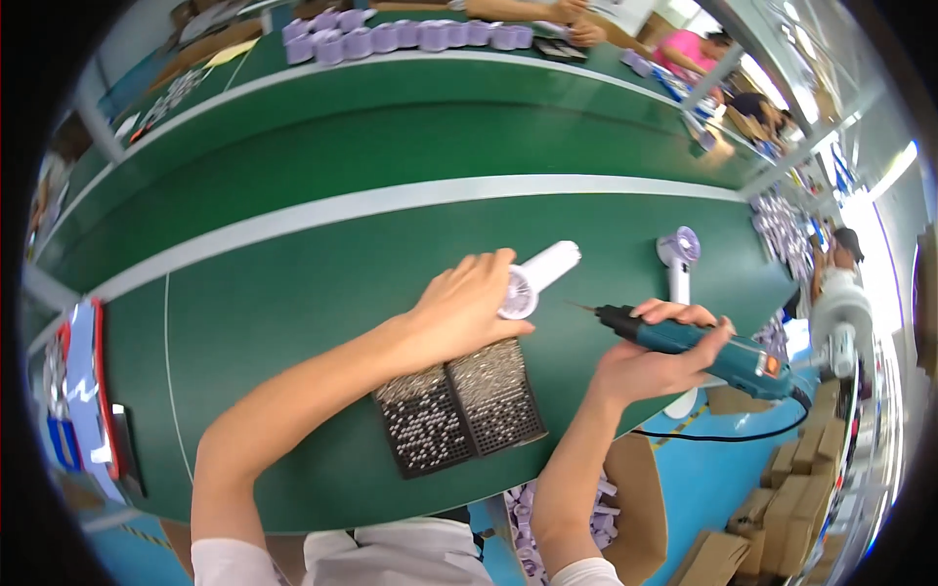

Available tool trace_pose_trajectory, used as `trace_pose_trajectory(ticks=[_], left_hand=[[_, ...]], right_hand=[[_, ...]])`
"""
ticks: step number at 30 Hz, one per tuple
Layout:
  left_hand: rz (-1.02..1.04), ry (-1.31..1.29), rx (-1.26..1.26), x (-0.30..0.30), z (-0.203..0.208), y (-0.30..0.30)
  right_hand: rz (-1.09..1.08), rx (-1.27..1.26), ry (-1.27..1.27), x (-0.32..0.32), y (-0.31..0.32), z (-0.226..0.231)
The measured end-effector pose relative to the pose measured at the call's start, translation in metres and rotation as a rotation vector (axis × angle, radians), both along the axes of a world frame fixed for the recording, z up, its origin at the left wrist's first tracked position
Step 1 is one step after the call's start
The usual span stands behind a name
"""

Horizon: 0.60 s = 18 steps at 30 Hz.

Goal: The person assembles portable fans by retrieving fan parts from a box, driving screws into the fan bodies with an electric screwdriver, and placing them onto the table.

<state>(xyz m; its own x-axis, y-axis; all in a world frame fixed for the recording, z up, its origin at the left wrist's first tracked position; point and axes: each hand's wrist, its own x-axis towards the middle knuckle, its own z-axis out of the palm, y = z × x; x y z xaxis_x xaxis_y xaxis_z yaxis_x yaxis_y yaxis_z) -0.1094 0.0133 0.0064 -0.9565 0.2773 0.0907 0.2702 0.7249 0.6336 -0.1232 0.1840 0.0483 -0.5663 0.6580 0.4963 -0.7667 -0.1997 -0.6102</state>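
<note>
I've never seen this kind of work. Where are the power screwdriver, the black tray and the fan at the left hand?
Power screwdriver (746,361): head view, on its teal body.
Black tray (462,408): head view, on the strip between its halves.
Fan (544,272): head view, on its white handle.

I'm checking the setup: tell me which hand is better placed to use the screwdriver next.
Probably the right hand: it holds the electric screwdriver, pointed toward the handheld fan, while the left hand holds that fan.
</note>
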Motion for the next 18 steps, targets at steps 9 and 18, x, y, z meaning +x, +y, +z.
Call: trace_pose_trajectory(ticks=[9,18], left_hand=[[0.25,0.098,0.47,0.041,0.019,-0.081],[0.406,0.047,0.666,0.208,-0.012,-0.17]], right_hand=[[0.32,0.018,0.054,0.02,-0.014,0.0],[0.766,0.242,-0.185,0.101,-0.074,0.003]])
